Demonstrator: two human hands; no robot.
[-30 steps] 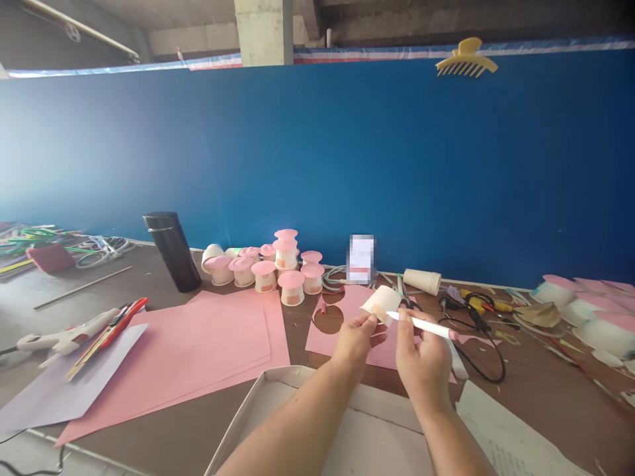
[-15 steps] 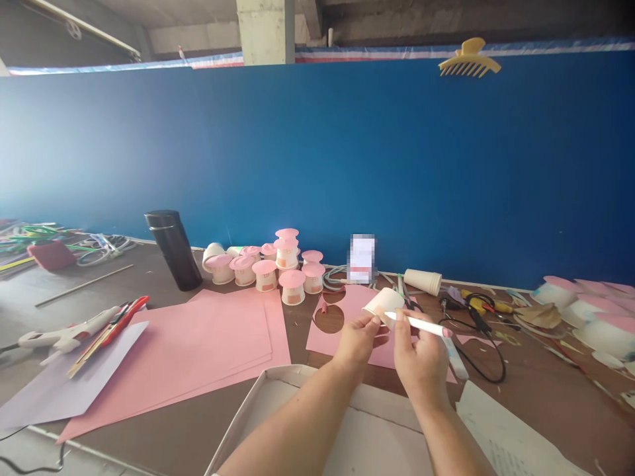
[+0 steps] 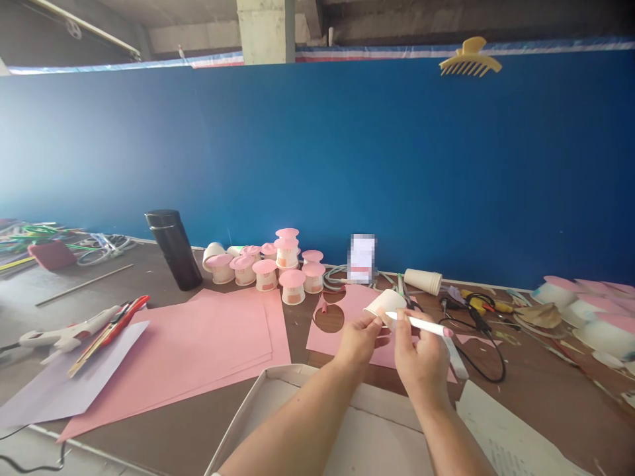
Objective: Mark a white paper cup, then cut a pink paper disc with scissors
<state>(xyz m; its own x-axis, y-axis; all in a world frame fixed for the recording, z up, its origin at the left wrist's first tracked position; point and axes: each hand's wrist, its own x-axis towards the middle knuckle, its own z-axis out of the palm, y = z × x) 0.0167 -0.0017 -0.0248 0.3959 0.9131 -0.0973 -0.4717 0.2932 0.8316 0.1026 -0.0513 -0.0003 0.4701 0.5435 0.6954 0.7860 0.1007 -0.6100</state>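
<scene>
A white paper cup lies tilted in my left hand, its fingers closed on the rim side. My right hand grips a white marker with a pink end. The marker's tip touches or nearly touches the cup's side, by a peach-coloured patch there; contact is hard to make out. Beneath both hands lies a pink sheet with round holes cut out. Several finished-looking cups with pink disc tops stand behind and to the left, one stacked on another.
Pink paper sheets, a glue gun and a red cutter lie left. A black flask stands behind them. In front is a shallow open box. Stacked cups, a black cable and pink-topped bowls are right.
The cup has shifted very slightly in my left hand. Both hands and the marker stay almost where they were.
</scene>
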